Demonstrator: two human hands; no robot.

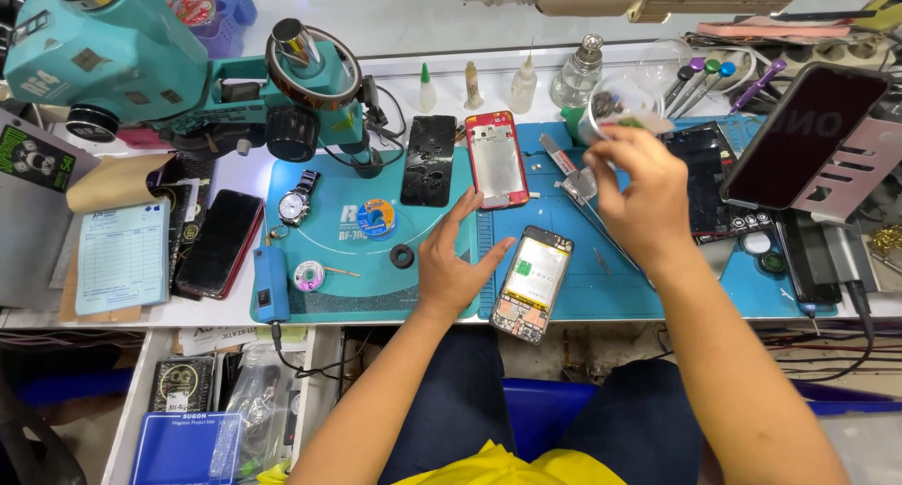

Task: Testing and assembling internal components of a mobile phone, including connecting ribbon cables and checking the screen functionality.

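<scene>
My left hand lies flat on the blue mat, palm down, fingers spread and loose, holding nothing. Its fingertips sit just beside the opened phone, which lies tilted at the mat's front edge, yellow-white inside facing up, lower end poking past the bench edge.

My right hand is up over the back of the mat, fingers pinched together around something small and pale near the clear tub. It's blurred, so I can't tell what I've got or how tight the pinch is. Thin tweezers lie on the mat under that hand.

Ahead of my left hand, the red frame lies face up, and the black glass panel sits just left of it, near but apart. Left of that, on the round teal pad, there's a wristwatch, a solder reel, a small black ring and a blue tool at the pad's left edge.

The teal microscope stands at the back left. A dark phone lies off the mat on the left, beside a paper slip. At right, a black phone leans on a stand, a dark board below it. Small bottles line the back.
</scene>
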